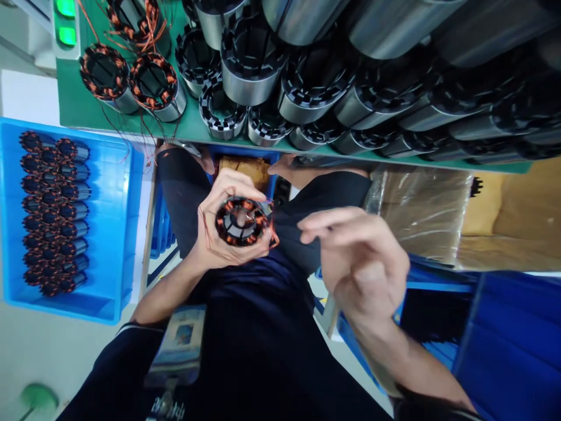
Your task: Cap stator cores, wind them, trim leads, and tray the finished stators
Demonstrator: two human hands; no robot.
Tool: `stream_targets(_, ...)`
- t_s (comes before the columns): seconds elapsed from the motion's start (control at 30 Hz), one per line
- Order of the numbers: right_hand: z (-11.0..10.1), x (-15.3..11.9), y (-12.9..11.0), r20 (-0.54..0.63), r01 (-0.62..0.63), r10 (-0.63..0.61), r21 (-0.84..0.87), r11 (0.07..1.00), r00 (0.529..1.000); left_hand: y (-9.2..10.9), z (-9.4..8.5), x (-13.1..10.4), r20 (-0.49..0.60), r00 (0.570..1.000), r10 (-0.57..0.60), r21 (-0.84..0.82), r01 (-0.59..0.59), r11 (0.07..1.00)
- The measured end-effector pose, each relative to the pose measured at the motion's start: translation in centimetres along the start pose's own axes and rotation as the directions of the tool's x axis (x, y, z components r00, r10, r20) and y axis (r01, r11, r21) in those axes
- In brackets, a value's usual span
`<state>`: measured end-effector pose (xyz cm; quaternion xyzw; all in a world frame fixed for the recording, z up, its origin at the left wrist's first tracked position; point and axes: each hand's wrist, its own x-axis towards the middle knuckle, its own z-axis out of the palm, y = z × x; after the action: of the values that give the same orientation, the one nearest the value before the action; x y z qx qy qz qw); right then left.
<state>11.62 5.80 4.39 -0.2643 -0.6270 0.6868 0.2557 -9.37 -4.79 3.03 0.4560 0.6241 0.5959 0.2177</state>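
Observation:
My left hand [219, 234] is wrapped round a motor stator [240, 221] with copper windings and a black slotted end turned up towards me. Loose copper wire ends [274, 234] stick out from its right side, and a thin strand runs over my fingers. To the right, apart from the stator, my right hand [366, 257] is raised and somewhat blurred. Its thumb and index fingertips come close together in a pinch, with the other fingers curled. Whether a thin wire is between those fingertips does not show.
Above lies a green bench [70, 111] bearing several wound stators [153, 85] at left and rows of bare stator cores [254, 64]. A blue bin [107, 234] at left holds wound stators in rows. Plastic-wrapped cardboard [421, 210] and a dark blue crate [512, 339] stand at right.

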Motion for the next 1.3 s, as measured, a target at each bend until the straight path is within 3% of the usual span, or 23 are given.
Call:
stream_targets(0.03, 0.0, 0.2, -0.3, -0.032, -0.069, 0.073, 0.094, 0.993, 0.997, 0.0, -0.7, 0.3, 0.047, 0.996, 0.071, 0.091, -0.075, 0.993)
stream_targets(0.1, 0.4, 0.7, -0.7, 0.016, -0.217, 0.222, 0.29, 0.932, 0.975, 0.3, -1.6, 0.6, 0.115, 0.985, 0.132, 0.13, -0.146, 0.981)
stream_targets(0.17, 0.9, 1.3, -0.8, 0.12, -0.374, 0.356, 0.377, 0.847, 0.927, 0.7, -2.2, 0.6, 0.129, 0.98, 0.154, 0.11, -0.169, 0.98)
stream_targets(0.27, 1.0, 1.8, -0.8, 0.206, -0.486, 0.443, 0.457, 0.745, 0.873, 1.1, -2.8, 0.4, 0.192, 0.965, 0.176, 0.099, -0.197, 0.975)
stream_targets(0.37, 0.6, 1.7, -0.8, 0.271, -0.539, 0.467, 0.474, 0.697, 0.842, 1.2, -3.3, 0.1, 0.248, 0.965, 0.088, 0.086, -0.113, 0.99)
stream_targets(0.47, 0.8, 0.9, -0.7, 0.3, -0.556, 0.468, 0.488, 0.673, 0.831, 1.4, -2.8, -0.5, 0.251, 0.953, -0.168, -0.145, 0.209, 0.967)
stream_targets(0.53, 1.4, 0.2, -0.5, 0.293, -0.536, 0.45, 0.511, 0.672, 0.844, 1.8, -1.9, -0.9, 0.307, 0.872, -0.382, -0.407, 0.483, 0.775)
stream_targets(0.6, 1.9, -0.3, -0.4, 0.272, -0.514, 0.436, 0.498, 0.699, 0.858, 2.3, -0.6, -1.0, 0.367, 0.765, -0.529, -0.576, 0.634, 0.516)
stream_targets(0.67, 2.1, -0.6, -0.4, 0.265, -0.491, 0.413, 0.442, 0.751, 0.871, 2.9, 0.5, -0.9, 0.422, 0.669, -0.611, -0.631, 0.701, 0.332)
stream_targets(0.77, 1.5, -0.3, -1.0, 0.243, -0.393, 0.324, 0.344, 0.853, 0.914, 3.4, 1.1, -0.5, 0.438, 0.616, -0.655, -0.669, 0.71, 0.221)
stream_targets(0.83, 0.7, 0.0, -1.8, 0.209, -0.313, 0.262, 0.271, 0.91, 0.942, 3.3, 0.8, -0.5, 0.394, 0.636, -0.664, -0.68, 0.687, 0.254)
stream_targets(0.93, -0.5, 0.6, -3.3, 0.178, -0.22, 0.191, 0.157, 0.963, 0.965, 2.5, -0.5, -1.0, 0.321, 0.668, -0.671, -0.624, 0.682, 0.381)
stream_targets(1.07, -0.3, 0.6, -3.0, 0.191, -0.126, 0.125, -0.006, 0.992, 0.974, 1.0, -2.0, -2.0, 0.351, 0.652, -0.672, -0.529, 0.731, 0.432)
stream_targets(1.13, 0.5, 0.1, -1.1, 0.268, -0.107, 0.114, -0.041, 0.993, 0.957, 0.4, -2.2, -2.4, 0.305, 0.739, -0.601, -0.535, 0.655, 0.533)
stream_targets(1.23, 0.9, -0.4, 2.9, 0.397, -0.153, 0.175, -0.087, 0.984, 0.901, 0.4, -1.8, -2.5, 0.185, 0.909, -0.373, -0.394, 0.416, 0.819)
stream_targets(1.3, -0.1, 0.2, 4.7, 0.406, -0.213, 0.251, -0.136, 0.968, 0.879, 1.0, -1.6, -2.4, 0.206, 0.95, -0.234, -0.254, 0.283, 0.925)
